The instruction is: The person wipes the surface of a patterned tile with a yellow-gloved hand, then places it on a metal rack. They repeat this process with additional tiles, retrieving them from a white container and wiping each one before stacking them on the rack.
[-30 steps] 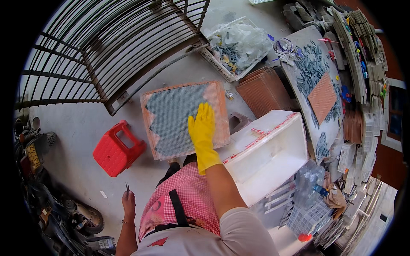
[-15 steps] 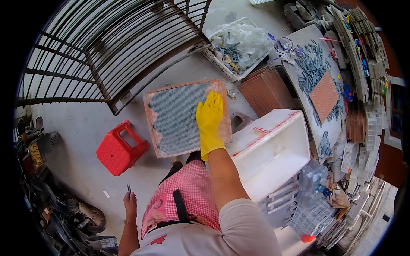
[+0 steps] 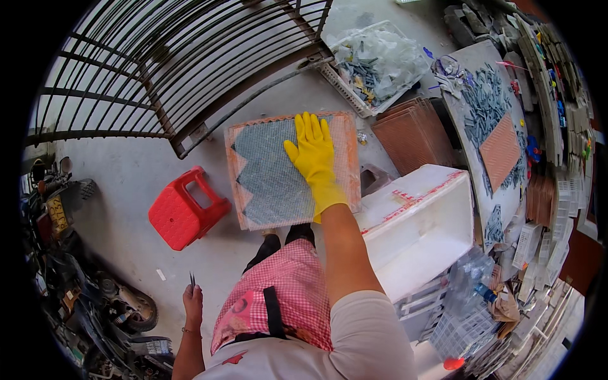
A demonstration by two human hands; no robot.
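My right hand [image 3: 313, 155], in a yellow rubber glove, lies flat with thumb and fingers apart on a white mesh sheet [image 3: 346, 166]. Beneath the mesh, blue-grey tile pieces [image 3: 266, 158] form a zigzag-edged patch on an orange-brown board or tray [image 3: 356, 136]. The gloved fingertips reach the far edge. Down at the lower left, my bare left hand [image 3: 192, 303] is closed around dark, pointed tweezers [image 3: 192, 278], their tips upward, well apart from the board.
A red plastic stool [image 3: 183, 212] stands left of the board, and a white foam box [image 3: 418, 221] on its right. Metal bars [image 3: 209, 69] rise at the far left. Motorbikes [image 3: 95, 297] line the left. A table [image 3: 472, 54] with grey pieces is at right.
My gloved hand has slid a little leftward and toward the far edge over the mesh, its thumb now spread from the fingers. My left hand keeps hold of the tweezers. The view has shifted slightly.
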